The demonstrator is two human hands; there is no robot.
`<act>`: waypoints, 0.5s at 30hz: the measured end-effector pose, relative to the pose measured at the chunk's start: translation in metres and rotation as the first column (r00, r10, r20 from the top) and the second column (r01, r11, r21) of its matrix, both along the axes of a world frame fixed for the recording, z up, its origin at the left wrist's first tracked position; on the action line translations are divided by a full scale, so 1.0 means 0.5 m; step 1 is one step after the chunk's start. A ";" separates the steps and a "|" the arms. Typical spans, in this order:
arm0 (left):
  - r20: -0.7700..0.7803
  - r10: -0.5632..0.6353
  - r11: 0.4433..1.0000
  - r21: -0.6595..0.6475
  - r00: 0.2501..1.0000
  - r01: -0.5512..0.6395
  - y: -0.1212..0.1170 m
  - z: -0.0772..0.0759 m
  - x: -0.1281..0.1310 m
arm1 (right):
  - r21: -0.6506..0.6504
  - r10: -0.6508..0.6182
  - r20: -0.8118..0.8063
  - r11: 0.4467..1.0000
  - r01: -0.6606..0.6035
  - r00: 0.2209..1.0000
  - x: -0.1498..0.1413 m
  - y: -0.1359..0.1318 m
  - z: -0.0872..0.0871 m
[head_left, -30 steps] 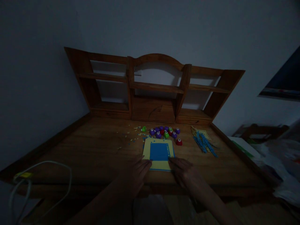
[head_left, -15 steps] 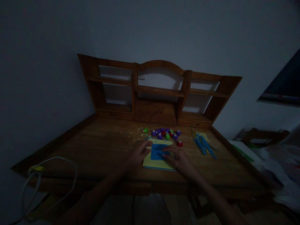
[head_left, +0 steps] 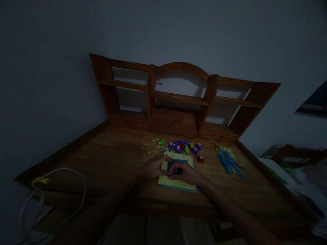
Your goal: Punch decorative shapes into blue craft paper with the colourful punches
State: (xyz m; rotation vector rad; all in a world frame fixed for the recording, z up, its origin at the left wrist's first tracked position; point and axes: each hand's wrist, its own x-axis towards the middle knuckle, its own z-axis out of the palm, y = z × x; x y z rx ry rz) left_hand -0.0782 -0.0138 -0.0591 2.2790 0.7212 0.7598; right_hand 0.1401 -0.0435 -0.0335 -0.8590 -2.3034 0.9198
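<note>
A yellow sheet [head_left: 178, 183] with a blue edge beneath lies on the desk, near its front. On it sits a flat blue square piece [head_left: 182, 160], mostly covered by my hands. My left hand [head_left: 155, 167] rests on the sheet's left side, fingers and thumb apart beside the blue square. Curled over the square, my right hand [head_left: 186, 172] has its thumb and fingers pinched together at the lower left part; dim light hides exactly what is between the fingertips.
Several purple, green and red toy pieces with eyes [head_left: 186, 149] cluster behind the sheet. Small yellow and blue scraps [head_left: 157, 148] lie left of them. Blue strips [head_left: 227, 161] lie at right. A wooden shelf unit [head_left: 176, 98] stands behind; a white cable [head_left: 85, 187] loops at left.
My right hand has moved left across the blue square, and its spread fingers have closed into a pinch. The left hand remains at the sheet's left side. The view has shifted slightly.
</note>
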 end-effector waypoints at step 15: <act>-0.095 0.017 1.000 -0.020 0.995 -0.019 0.000 0.003 -0.001 | -0.061 0.048 -0.115 0.997 -0.056 0.992 -0.006 0.009 -0.006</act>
